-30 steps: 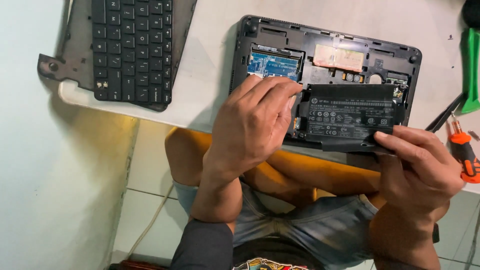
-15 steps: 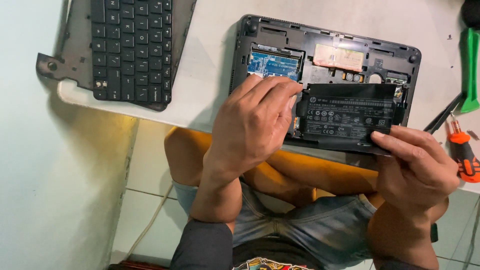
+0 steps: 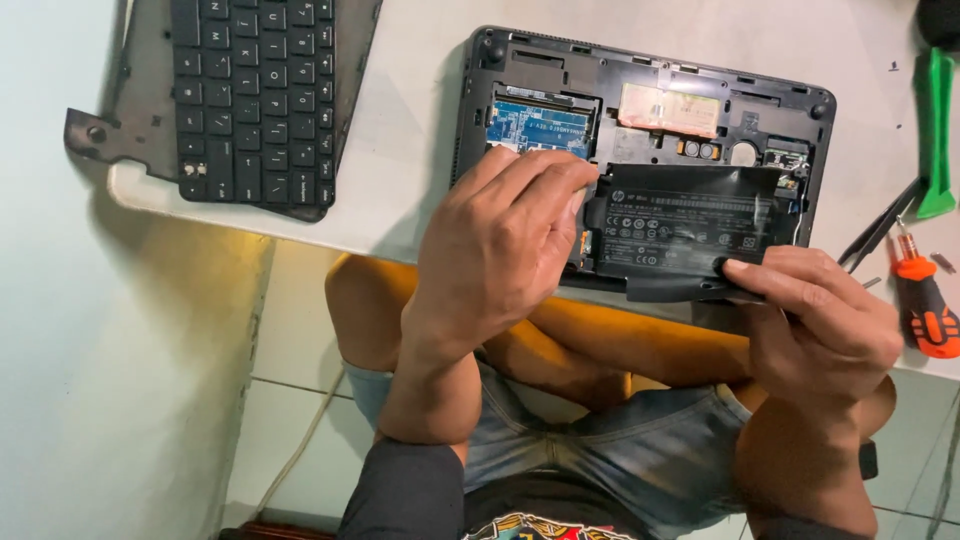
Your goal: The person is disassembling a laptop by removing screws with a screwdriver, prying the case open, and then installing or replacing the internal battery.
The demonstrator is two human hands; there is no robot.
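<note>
A: Where is the battery (image 3: 690,225)?

B: Inside the opened laptop base (image 3: 640,80), along its near edge, below the blue circuit board (image 3: 540,125).

A: And the hands?

B: The left hand (image 3: 500,245) presses curled fingers on the battery's left end. The right hand (image 3: 825,320) pinches its near right edge. A detached keyboard (image 3: 255,95) lies well left of the base; an orange screwdriver (image 3: 925,305) lies to its right.

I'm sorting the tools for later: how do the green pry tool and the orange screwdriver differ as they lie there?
The green pry tool is flat, all green, and lies farther up the white table. The orange screwdriver is rounder, orange with black grip patches, and lies near the table's front edge, close to the right hand. Both lie untouched to the right of the opened laptop.
</note>
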